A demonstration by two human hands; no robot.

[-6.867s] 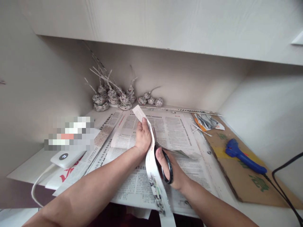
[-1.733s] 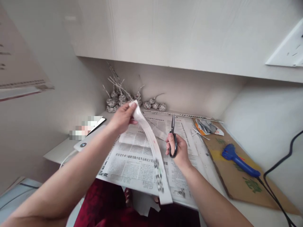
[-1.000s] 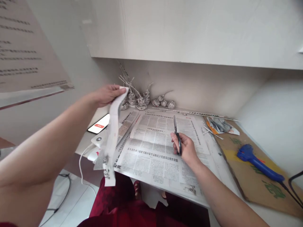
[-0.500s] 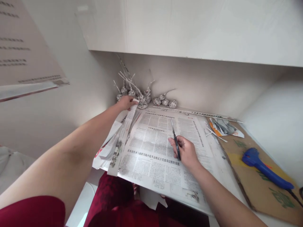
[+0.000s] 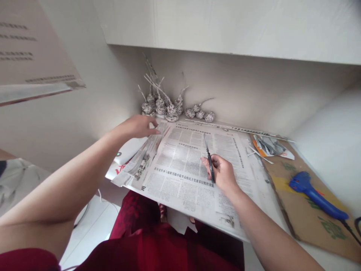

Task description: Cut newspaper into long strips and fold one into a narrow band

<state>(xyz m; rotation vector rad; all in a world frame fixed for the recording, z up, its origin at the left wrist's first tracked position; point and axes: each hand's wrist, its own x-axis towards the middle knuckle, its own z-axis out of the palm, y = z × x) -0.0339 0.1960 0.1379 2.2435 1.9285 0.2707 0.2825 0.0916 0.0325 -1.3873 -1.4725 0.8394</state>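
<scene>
My right hand (image 5: 223,172) is closed round black-handled scissors (image 5: 209,160), whose blades point away from me over a printed newspaper sheet (image 5: 180,162). The sheet lies flat on the white table. My left hand (image 5: 140,126) is open, thumb and fingers apart, just above the far end of a pile of cut newspaper strips (image 5: 144,160). Those strips lie along the left side of the sheet, and nothing shows between the left fingers.
Several gourd shapes of wound paper (image 5: 171,113) stand by the back wall, beside thin paper rods (image 5: 242,130). At right, a blue glue gun (image 5: 318,197) and a torn packet (image 5: 270,146) lie on cardboard (image 5: 303,214). An overhead panel (image 5: 214,26) juts out above.
My left hand has let go of a long newspaper strip, which now lies on the pile, and its fingers have opened. The right hand still holds the scissors. The view has shifted slightly.
</scene>
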